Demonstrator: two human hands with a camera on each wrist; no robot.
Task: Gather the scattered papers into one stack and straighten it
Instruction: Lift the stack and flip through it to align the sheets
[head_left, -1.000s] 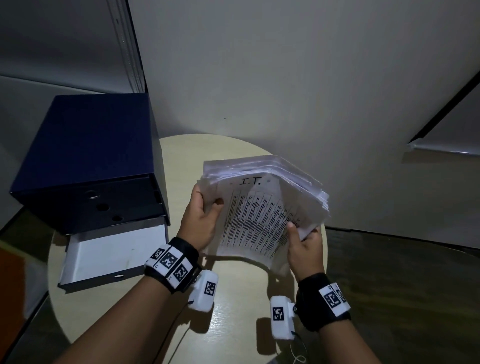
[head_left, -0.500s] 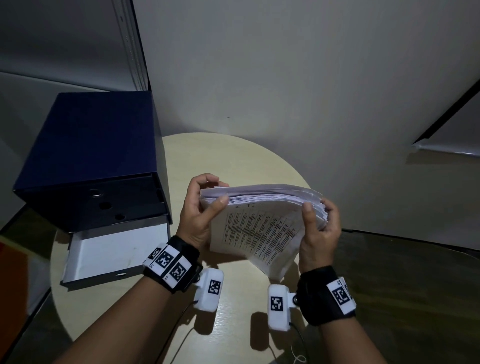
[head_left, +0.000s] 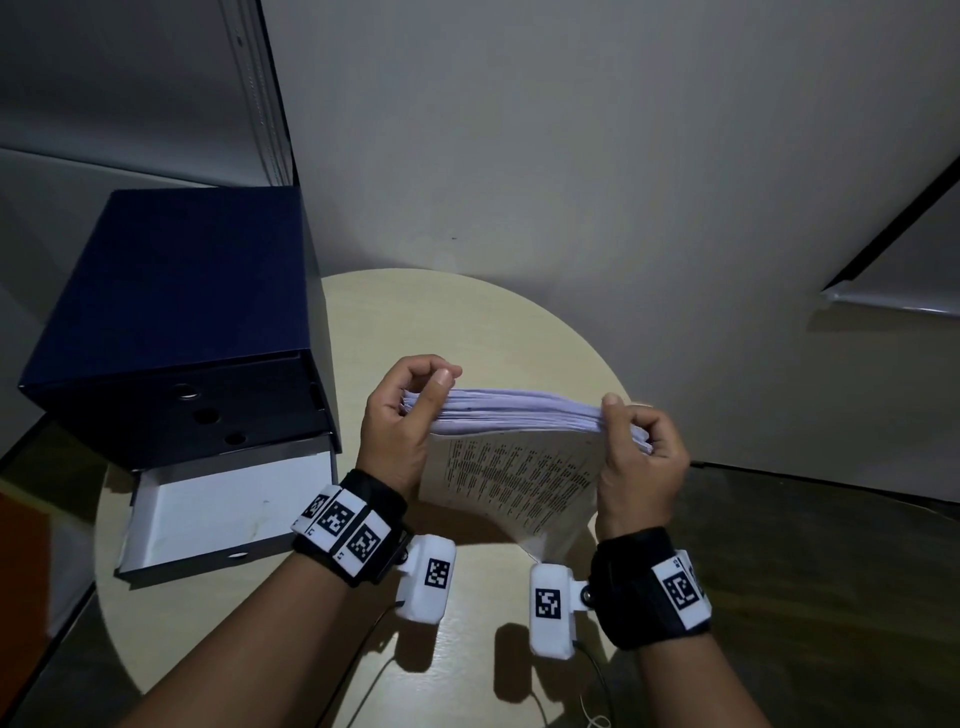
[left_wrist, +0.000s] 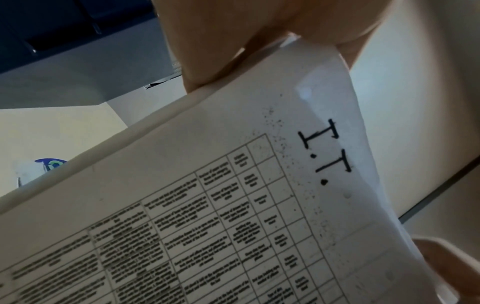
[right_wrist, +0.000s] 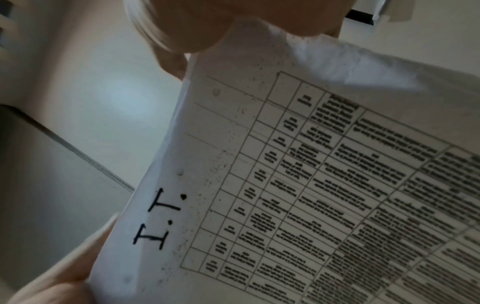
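Note:
A thick stack of white papers (head_left: 519, 415) stands nearly on edge above the round table (head_left: 467, 322), its top edges facing me. The front sheet (left_wrist: 233, 185) carries a printed table and a hand-written "I.T." (right_wrist: 161, 218). My left hand (head_left: 410, 410) grips the stack's left end, thumb over the top edge and fingers curled behind. My right hand (head_left: 634, 441) grips the right end, thumb in front and fingers behind. The lower corner of the front sheets (head_left: 545, 530) hangs down toward the table.
A dark blue file box (head_left: 176, 322) stands on the table's left side, with a white open drawer (head_left: 223, 509) at its base. A pale wall (head_left: 571, 156) rises close behind the table. A dark floor (head_left: 831, 597) lies to the right.
The stack has been tipped from facing me to nearly on edge and lifted slightly. Both hands have slid up to its top corners, and the fanned sheets have closed together.

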